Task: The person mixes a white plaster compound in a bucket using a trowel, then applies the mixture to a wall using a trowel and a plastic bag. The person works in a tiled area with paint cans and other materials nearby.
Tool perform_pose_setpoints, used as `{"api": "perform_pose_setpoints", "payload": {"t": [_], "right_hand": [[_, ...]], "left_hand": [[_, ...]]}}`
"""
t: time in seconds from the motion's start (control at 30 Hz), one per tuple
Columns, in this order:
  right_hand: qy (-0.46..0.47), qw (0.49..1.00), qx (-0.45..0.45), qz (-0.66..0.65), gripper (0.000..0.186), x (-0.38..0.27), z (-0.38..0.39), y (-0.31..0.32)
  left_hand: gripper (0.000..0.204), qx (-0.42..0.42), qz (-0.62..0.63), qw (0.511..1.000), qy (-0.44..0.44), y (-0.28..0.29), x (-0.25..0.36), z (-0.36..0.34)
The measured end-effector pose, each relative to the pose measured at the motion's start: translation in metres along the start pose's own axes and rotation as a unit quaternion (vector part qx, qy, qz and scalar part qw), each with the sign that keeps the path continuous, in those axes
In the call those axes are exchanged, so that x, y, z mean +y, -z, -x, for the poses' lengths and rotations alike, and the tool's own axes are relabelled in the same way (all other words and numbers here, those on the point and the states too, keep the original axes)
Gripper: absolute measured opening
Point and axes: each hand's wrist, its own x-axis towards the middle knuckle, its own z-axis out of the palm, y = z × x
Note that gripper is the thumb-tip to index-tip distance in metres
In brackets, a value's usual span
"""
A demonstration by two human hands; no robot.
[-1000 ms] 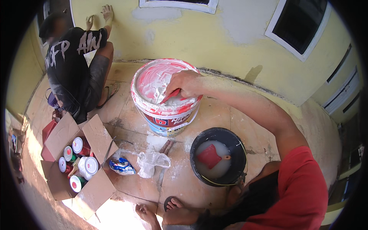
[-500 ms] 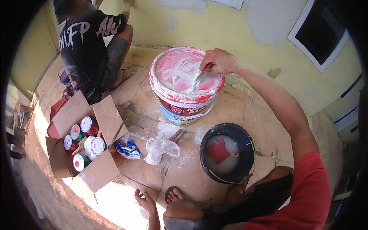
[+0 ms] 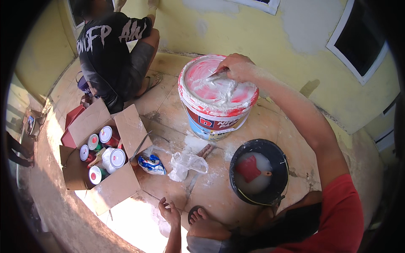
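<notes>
1. Working white paste (image 3: 225, 92) over the red pail lid (image 3: 195, 82); step in hand looks like mixing or gathering it there.
2. Right hand (image 3: 237, 67): fingers closed on a small spreading tool (image 3: 214, 76), mostly hidden by the grip. Tool tip is at the paste, just left of the knuckles.
3. Left hand (image 3: 170, 211): fingers loosely curled, nothing in it. Hangs low, well apart from the lid, by the person's foot.
4. Lid sits directly under the right hand, on top of the paint pail (image 3: 201, 131). Black bucket (image 3: 278, 170) is nearer the body than the right hand and right of the left; red scraper (image 3: 248, 169) lies in its cloudy water.
5. Next move, my read: blade low, drag the thick ridge together without pushing paste off the rim.
6. Versus half a second ago: tool is farther left across the lid, off the right-hand side; ridge is reshaped. View has swung, so everything sits farther right. Left hand is up slightly, still empty.
</notes>
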Motion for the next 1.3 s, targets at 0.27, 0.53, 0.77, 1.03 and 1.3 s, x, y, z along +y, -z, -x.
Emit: {"api": "perform_pose_setpoints", "payload": {"t": [0.27,0.53,0.77,1.03,1.3], "right_hand": [[0.116,0.991,-0.059,-0.001,0.041,-0.013,0.014,0.001],[0.134,0.991,0.017,-0.007,0.042,-0.022,-0.012,-0.027],[-0.039,0.998,-0.045,-0.023,0.04,0.015,0.023,0.02],[-0.142,0.987,-0.048,-0.056,0.036,-0.035,0.025,0.008],[-0.085,0.994,0.001,-0.068,0.04,-0.026,0.011,-0.001]], "left_hand": [[0.035,0.009,-0.017,1.0,0.019,0.024,-0.024,0.021],[0.032,-0.046,0.021,0.998,-0.047,0.001,0.03,0.003],[0.032,-0.038,-0.004,0.999,0.019,0.011,-0.026,0.031],[0.034,-0.117,0.021,0.988,-0.102,-0.014,0.042,0.023],[0.03,-0.131,0.014,0.988,-0.076,-0.014,0.026,0.033]]}}
